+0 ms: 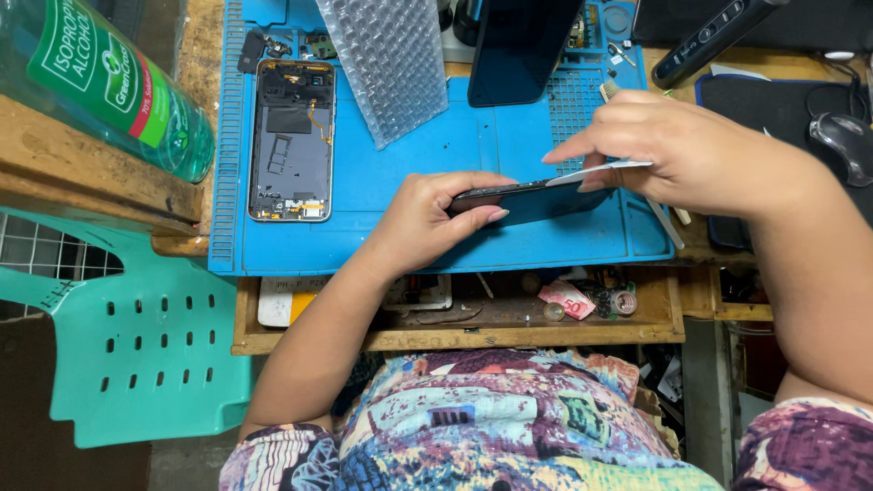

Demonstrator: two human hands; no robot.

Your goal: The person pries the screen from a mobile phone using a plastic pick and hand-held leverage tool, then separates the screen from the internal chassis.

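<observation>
My left hand (435, 218) grips a dark flat phone part (536, 200) by its left end, holding it edge-on just above the blue work mat (382, 182). My right hand (677, 155) pinches a thin white plastic pry card (605, 170) whose tip rests on the top edge of that part. A phone body (292, 139) with its back open lies flat on the mat to the left, apart from both hands. A sheet of bubble wrap (386, 64) and a dark glass panel (518, 45) lie at the far side of the mat.
A green plastic bottle (109, 82) lies on the wooden shelf at left. An open wooden drawer (455, 314) with small parts and a banknote sits under the mat. A teal plastic chair (136, 355) stands at lower left; a black mouse (841, 136) and remote (714, 36) at right.
</observation>
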